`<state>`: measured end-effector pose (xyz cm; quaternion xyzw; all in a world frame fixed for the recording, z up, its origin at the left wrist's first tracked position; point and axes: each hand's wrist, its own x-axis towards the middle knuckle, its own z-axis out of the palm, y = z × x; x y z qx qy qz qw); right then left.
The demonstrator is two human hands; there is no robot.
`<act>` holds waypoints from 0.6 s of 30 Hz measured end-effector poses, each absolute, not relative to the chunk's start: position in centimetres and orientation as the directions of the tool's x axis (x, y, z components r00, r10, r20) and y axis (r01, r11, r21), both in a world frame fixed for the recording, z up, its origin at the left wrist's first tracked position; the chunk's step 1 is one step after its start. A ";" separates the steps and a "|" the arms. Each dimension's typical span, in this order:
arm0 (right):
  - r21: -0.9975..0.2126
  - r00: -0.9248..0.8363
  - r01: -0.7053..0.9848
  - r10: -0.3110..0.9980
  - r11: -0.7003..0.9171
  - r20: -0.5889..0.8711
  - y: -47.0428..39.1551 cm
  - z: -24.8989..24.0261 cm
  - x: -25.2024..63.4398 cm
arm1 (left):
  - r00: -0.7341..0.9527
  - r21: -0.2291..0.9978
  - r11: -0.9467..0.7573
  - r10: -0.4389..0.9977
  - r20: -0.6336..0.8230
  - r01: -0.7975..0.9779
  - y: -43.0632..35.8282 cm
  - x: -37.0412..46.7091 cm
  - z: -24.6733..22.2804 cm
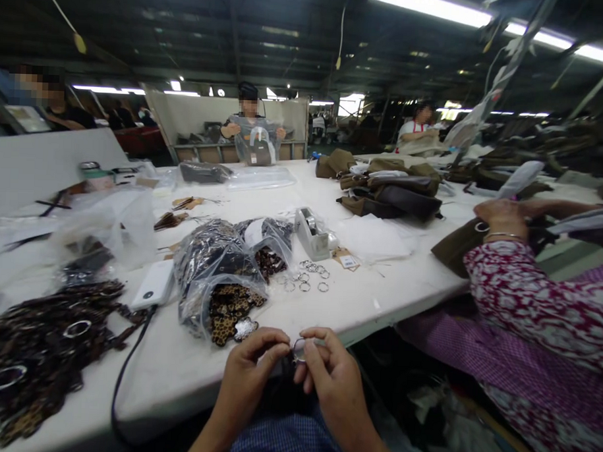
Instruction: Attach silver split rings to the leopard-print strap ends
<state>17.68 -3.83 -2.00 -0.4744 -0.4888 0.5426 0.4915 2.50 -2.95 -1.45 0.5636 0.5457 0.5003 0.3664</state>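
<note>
Close to my body, past the table's front edge, my right hand pinches a metal key ring between thumb and fingers. Against the ring's left side, my left hand is closed in a pinch. A small dark bit shows at its fingertips, too small to name. Several loose key rings lie on the white table beyond my hands. Nearer on the left, an open plastic bag holds leopard-print pieces, with a shiny silvery piece at its mouth.
A tape dispenser stands behind the rings. Left are a white power bank with a black cable and a dark patterned heap. Brown bags are piled at the back. A co-worker's patterned sleeve is close on the right.
</note>
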 end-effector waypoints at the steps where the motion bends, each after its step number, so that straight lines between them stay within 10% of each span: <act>1: -0.998 -0.054 -0.060 0.998 -0.033 -0.030 -3.6 -2.1 17.7 | -0.065 0.948 -0.162 0.980 0.187 0.274 -3.1 2.5 -1.5; 10: -0.982 -0.066 -0.160 0.994 -0.096 -0.087 -3.9 -3.2 17.2 | -0.064 0.855 -0.319 0.925 0.375 0.408 -4.1 3.0 -2.5; 18: -0.988 -0.035 0.152 0.999 0.015 0.010 -4.1 -2.3 17.9 | 0.111 0.786 -0.437 0.894 0.435 0.438 -4.1 2.5 -2.2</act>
